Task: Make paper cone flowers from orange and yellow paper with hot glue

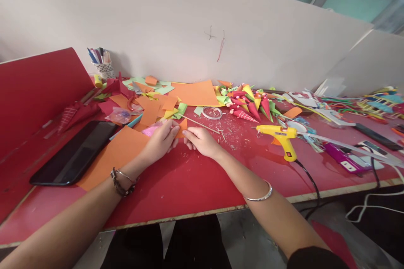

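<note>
Between my two hands is a small piece of orange paper (pixel 182 129), its pointed top showing above the fingers. My left hand (pixel 163 138) pinches its left side, and my right hand (pixel 202 141) grips its right side with thumb and fingers. The lower part of the paper is hidden by the fingers. Just behind the hands lie a thin wooden stick (pixel 202 123) and a clear ring of tape (pixel 212 112). A large orange paper sheet (pixel 116 157) rests under my left forearm.
A yellow glue gun (pixel 282 136) lies at right, its black cord over the table edge. Several paper cones (pixel 249 103) are heaped at the back. A black phone (pixel 75 151) lies at left, near a pen cup (pixel 104 67). A purple power strip (pixel 344 157) sits far right.
</note>
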{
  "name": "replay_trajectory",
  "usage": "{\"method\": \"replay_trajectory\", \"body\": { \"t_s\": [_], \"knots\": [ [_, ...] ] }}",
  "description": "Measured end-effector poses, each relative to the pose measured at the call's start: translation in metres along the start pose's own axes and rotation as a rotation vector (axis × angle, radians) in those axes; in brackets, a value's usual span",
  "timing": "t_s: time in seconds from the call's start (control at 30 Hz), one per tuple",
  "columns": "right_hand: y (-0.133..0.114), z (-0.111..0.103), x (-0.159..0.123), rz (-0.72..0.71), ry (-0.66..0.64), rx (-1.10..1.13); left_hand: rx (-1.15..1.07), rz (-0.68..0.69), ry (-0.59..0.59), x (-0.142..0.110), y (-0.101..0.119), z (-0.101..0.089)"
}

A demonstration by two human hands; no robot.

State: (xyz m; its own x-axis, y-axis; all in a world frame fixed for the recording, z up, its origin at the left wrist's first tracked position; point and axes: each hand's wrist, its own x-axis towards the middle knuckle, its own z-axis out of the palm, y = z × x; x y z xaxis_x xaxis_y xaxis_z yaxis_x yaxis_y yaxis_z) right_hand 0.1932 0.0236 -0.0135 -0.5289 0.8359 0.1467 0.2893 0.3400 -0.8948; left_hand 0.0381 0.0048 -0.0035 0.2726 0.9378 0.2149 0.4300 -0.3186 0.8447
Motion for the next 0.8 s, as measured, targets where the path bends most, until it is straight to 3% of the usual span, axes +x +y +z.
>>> {"method": "replay_trajectory", "body": {
  "t_s": [0.13,0.2,0.33,0.4,0.63,0.8],
  "knots": [
    [-0.003,-0.003,-0.001,-0.029,-0.013,-0.008,-0.047,-0.059,-0.063,-0.001,0.000,-0.001],
    [-0.003,-0.005,-0.003,-0.036,-0.026,-0.034,0.035,-0.028,-0.097,0.000,-0.002,-0.002],
    [-0.002,-0.005,-0.004,-0.026,-0.126,-0.102,0.395,0.141,0.008,0.004,-0.009,-0.005],
    [-0.002,-0.004,-0.005,-0.033,-0.166,-0.096,0.459,0.194,0.051,0.005,-0.012,-0.005],
    [-0.004,0.000,-0.004,-0.067,-0.148,0.068,0.297,0.202,0.106,0.006,-0.009,-0.002],
    [-0.006,0.000,-0.005,-0.083,-0.082,0.016,0.165,0.191,0.131,0.006,-0.005,-0.001]
  ]
}}
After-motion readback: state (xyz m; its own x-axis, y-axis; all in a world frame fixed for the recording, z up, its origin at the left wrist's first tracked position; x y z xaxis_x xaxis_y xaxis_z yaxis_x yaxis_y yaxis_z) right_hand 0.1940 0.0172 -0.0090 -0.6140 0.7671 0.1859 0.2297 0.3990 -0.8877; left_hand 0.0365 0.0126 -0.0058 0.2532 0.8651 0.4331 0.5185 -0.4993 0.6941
